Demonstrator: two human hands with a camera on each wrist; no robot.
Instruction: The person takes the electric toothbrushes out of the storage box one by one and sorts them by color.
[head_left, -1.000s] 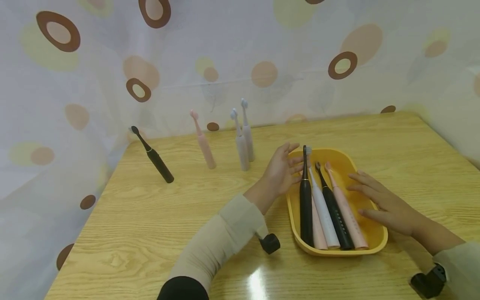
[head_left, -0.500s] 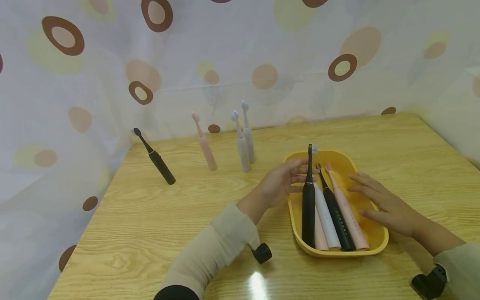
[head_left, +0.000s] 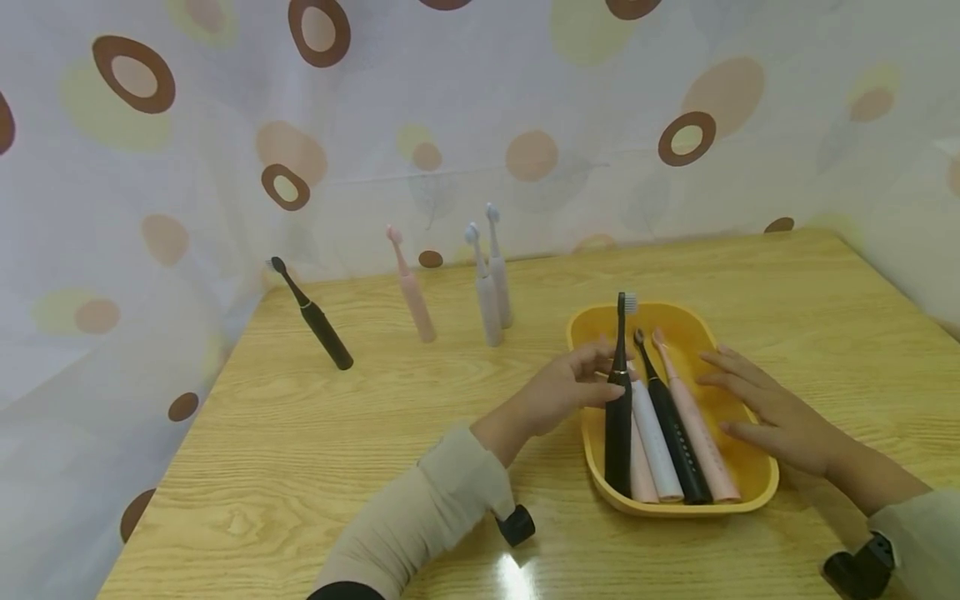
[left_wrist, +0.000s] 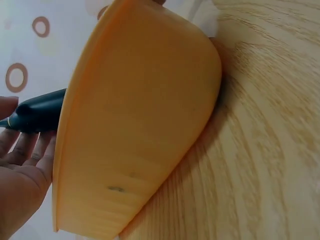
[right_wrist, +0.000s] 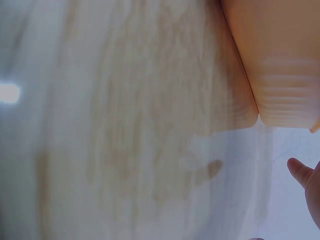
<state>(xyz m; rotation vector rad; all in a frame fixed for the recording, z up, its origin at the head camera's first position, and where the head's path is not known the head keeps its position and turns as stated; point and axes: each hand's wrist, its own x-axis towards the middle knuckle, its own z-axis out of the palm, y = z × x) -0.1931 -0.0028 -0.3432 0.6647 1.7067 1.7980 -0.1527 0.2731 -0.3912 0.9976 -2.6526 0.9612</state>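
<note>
A yellow plastic basket (head_left: 738, 425) stands on the table, holding several electric toothbrushes. At its left side leans a black electric toothbrush (head_left: 618, 450), its bristled head above the far rim. My left hand (head_left: 551, 398) grips this one, thumb in front of the handle and fingers behind; the left wrist view shows the fingers (left_wrist: 30, 150) along the handle. Beside it lie a pink toothbrush (head_left: 642, 475), a white one (head_left: 658, 450), another black one (head_left: 678, 442) and another pink one (head_left: 705, 442). My right hand (head_left: 780, 417), fingers spread, is at the basket's right rim, holding nothing.
On the wooden table (head_left: 300, 467), left of the basket, stand a black toothbrush (head_left: 327, 337), a pink toothbrush (head_left: 417, 308) and two white toothbrushes (head_left: 488, 310) close together. A patterned cloth (head_left: 450, 100) hangs behind the table.
My left hand has come down from beside the black toothbrush's head to its handle, and the thumb now crosses in front. The toothbrush has tipped slightly right. My right hand stays put.
</note>
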